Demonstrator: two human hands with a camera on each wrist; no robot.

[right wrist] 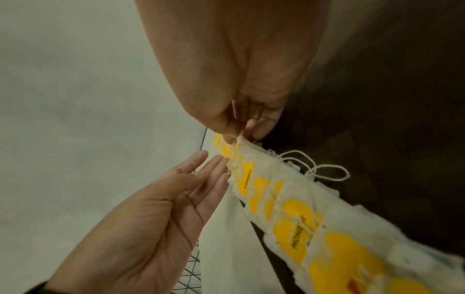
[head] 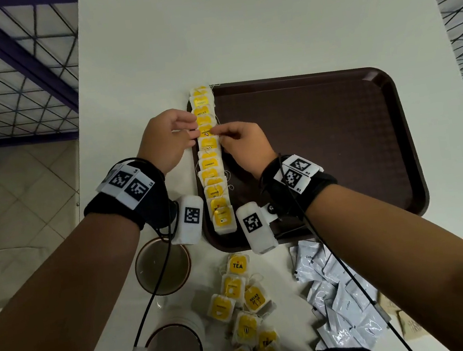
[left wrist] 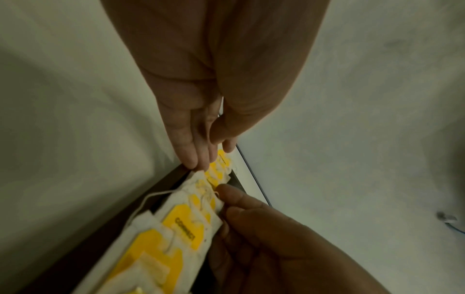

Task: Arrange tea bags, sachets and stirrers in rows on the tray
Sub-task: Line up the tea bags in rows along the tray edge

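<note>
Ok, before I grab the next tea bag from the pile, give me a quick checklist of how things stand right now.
1. Row of tea bags runs along the tray's left edge: ok, though the bags overlap.
2. Row straightness: not ok, it bends slightly near the middle.
3. Right hand free: not ok, its fingers pinch a bag in the row.
4. Left hand free: ok, straight fingers only touch the row's side.
5. Loose tea bags waiting on the table: ok.
6. Sachets on tray: not ok, none yet.
</note>
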